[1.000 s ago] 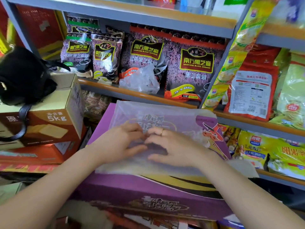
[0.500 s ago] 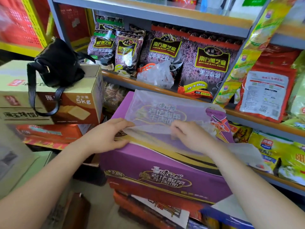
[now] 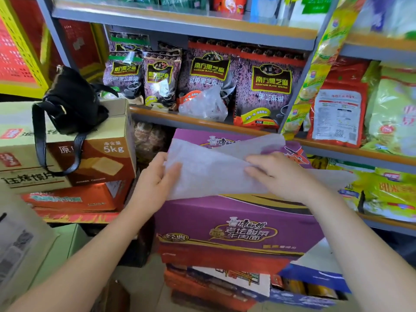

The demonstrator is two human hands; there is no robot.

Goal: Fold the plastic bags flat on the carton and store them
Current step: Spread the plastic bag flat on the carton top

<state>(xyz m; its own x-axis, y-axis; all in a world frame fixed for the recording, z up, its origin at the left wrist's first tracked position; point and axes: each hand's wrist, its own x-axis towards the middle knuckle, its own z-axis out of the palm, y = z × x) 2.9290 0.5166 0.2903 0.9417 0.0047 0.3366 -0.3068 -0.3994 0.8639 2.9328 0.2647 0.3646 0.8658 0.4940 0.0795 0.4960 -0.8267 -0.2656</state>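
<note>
A translucent white plastic bag (image 3: 211, 172) lies folded over on top of the purple noodle carton (image 3: 236, 224). My left hand (image 3: 155, 183) grips the bag's left edge, thumb on top and fingers underneath. My right hand (image 3: 276, 174) pinches the bag's right part, and the far flap slopes up toward a raised corner at the right. A crumpled clear plastic bag (image 3: 204, 105) sits on the shelf behind the carton, in front of the sesame packets.
Grey shelves (image 3: 202, 124) with orange edges hold dark sesame packets and yellow and red food bags. A black handbag (image 3: 72, 97) sits on a stack of cardboard boxes (image 3: 108, 154) at the left. More cartons are stacked under the purple one.
The hands went from pressing the bag flat at the middle to its near edge, then lifted that edge and folded it over. The bag is now narrower and more opaque.
</note>
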